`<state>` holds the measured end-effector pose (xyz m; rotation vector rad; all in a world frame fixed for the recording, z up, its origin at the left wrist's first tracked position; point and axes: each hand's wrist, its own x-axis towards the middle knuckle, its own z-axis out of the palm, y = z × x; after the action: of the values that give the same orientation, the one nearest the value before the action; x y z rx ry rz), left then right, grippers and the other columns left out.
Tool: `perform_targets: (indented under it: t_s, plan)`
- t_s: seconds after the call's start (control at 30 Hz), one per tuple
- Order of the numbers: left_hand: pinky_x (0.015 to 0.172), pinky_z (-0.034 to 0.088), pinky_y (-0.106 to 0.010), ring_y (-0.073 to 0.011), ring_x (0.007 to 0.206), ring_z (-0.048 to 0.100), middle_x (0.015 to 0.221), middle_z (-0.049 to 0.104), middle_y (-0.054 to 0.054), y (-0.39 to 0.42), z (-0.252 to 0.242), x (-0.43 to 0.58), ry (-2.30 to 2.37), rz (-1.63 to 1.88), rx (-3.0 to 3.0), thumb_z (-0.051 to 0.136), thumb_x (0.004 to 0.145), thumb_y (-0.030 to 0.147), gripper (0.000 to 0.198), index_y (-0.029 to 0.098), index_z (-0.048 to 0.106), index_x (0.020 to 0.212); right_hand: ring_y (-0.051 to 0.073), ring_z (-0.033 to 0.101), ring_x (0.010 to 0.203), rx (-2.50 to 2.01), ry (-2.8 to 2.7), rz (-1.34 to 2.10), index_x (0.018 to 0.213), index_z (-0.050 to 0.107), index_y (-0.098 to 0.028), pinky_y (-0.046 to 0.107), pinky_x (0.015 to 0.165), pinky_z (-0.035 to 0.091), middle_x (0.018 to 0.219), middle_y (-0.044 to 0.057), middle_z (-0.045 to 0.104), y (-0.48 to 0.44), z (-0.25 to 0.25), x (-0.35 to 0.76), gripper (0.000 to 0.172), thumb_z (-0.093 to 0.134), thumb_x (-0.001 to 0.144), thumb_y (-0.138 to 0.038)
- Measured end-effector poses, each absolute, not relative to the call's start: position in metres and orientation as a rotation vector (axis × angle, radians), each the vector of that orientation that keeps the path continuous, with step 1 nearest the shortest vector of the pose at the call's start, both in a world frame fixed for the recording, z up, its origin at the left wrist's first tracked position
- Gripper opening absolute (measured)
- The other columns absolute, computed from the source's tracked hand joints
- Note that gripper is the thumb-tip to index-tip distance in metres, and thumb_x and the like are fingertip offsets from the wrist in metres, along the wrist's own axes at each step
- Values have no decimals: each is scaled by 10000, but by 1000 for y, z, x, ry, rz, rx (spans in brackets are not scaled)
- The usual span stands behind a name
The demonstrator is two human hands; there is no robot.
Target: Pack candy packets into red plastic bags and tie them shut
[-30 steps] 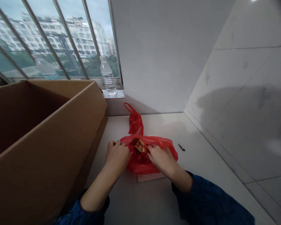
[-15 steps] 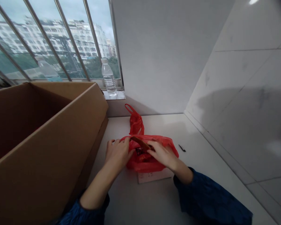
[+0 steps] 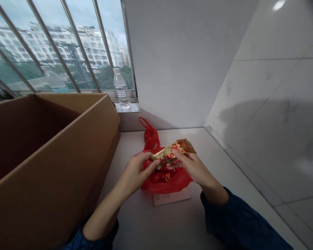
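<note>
The gold-and-red foil packet (image 3: 172,151) has just come up out of the red plastic bag (image 3: 167,181), and the narrowly closed fingers of the left hand (image 3: 134,175) and right hand (image 3: 190,166) now hold it, the bag just beneath those fingertips.
</note>
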<state>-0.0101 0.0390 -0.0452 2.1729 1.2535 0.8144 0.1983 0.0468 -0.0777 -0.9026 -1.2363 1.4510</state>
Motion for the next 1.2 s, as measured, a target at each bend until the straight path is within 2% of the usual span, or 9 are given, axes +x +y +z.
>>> perform_targets:
  t_s: [0.17, 0.3, 0.47, 0.57, 0.67, 0.73, 0.83, 0.97, 1.2]
  plan:
    - [628, 430, -221, -126, 680, 560, 742, 615, 8, 40, -42, -12, 1194, 1117, 1862, 560, 927, 410, 277, 168, 573, 793, 199, 703, 737, -806, -1163, 1407, 1026, 725, -180, 331, 644, 579, 944, 80, 743, 45, -70, 202, 389, 630, 890, -531]
    - [583, 442, -208, -113, 653, 555, 752, 610, -1, 45, -43, -15, 1165, 1305, 1673, 602, 902, 408, 257, 168, 564, 817, 170, 688, 692, -767, -1156, 1388, 985, 750, -176, 308, 637, 567, 921, 71, 744, 45, -71, 204, 350, 605, 923, -488]
    - [634, 531, -238, -124, 683, 599, 767, 602, 3, 50, -42, -21, 1141, 1472, 1545, 619, 892, 433, 276, 172, 548, 839, 170, 697, 847, -762, -1521, 1580, 1092, 736, -209, 346, 847, 549, 963, 46, 741, 41, -69, 209, 299, 625, 924, -431]
    - [604, 503, -223, -116, 655, 582, 750, 598, 6, 50, -42, -24, 1184, 1489, 1640, 610, 905, 410, 258, 170, 553, 832, 182, 669, 1014, -730, -1721, 1592, 1201, 688, -231, 358, 952, 502, 1064, 44, 724, 37, -60, 209, 330, 627, 928, -407]
    - [590, 448, -209, -106, 642, 554, 730, 599, 12, 45, -43, -23, 1249, 1428, 1860, 596, 923, 350, 212, 172, 568, 813, 180, 642, 1091, -744, -1669, 1534, 1245, 649, -249, 347, 971, 491, 1174, 46, 694, 35, -57, 203, 354, 585, 948, -432]
    - [608, 434, -212, -107, 660, 557, 744, 613, 13, 39, -43, -19, 1281, 1331, 1995, 574, 943, 324, 187, 176, 582, 828, 176, 650, 1044, -782, -1637, 1482, 1190, 668, -233, 334, 934, 502, 1131, 46, 698, 34, -59, 196, 339, 568, 952, -453]
    - [640, 430, -219, -110, 679, 571, 773, 642, 12, 33, -43, -11, 1280, 1201, 2119, 543, 967, 303, 173, 181, 589, 853, 159, 648, 870, -827, -1631, 1441, 1040, 691, -196, 305, 800, 519, 965, 35, 693, 33, -64, 189, 332, 566, 943, -488]
    - [634, 424, -217, -114, 663, 566, 761, 651, 11, 31, -45, -4, 1236, 1165, 2122, 546, 965, 304, 176, 179, 587, 848, 134, 594, 756, -826, -1613, 1414, 883, 647, -178, 274, 712, 488, 863, 10, 645, 34, -68, 186, 316, 590, 927, -486]
    - [682, 467, -234, -133, 753, 585, 856, 627, -10, 35, -52, -1, 1036, 1168, 1783, 528, 969, 387, 221, 178, 599, 956, 128, 565, 707, -881, -1518, 1276, 842, 638, -198, 259, 669, 463, 767, -20, 582, 35, -68, 189, 296, 593, 926, -478]
